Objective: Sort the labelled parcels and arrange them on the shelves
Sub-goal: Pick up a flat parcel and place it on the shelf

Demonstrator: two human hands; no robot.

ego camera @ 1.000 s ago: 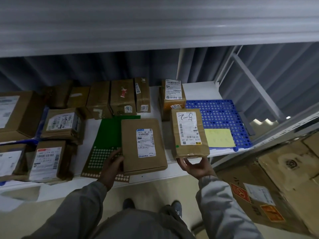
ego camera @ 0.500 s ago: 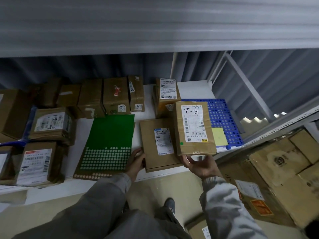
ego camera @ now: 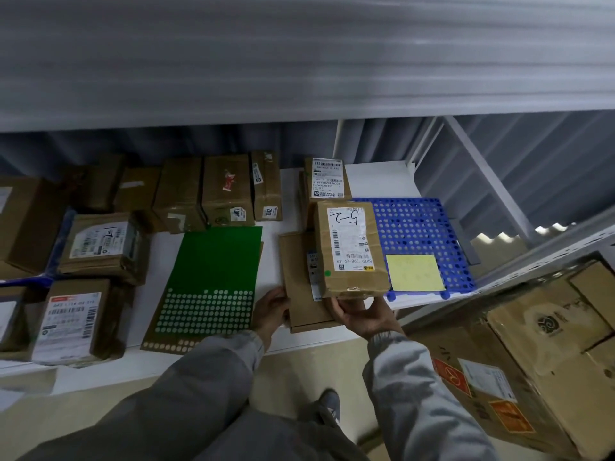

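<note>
We grasp the taped parcel (ego camera: 351,247), handwritten "5-2", at its 6 o'clock edge with our right hand (ego camera: 361,316) fingers; it overlaps the flat parcel (ego camera: 299,281) on the shelf (ego camera: 156,294). Left hand (ego camera: 271,312) fingers grip the flat parcel's 9 o'clock edge.

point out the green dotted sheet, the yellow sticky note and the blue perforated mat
green dotted cardboard sheet (ego camera: 218,257): head view, plain green upper part
yellow paper sticky note (ego camera: 414,273): head view, its middle
blue perforated plastic mat (ego camera: 416,227): head view, bare holed area above the note
</note>
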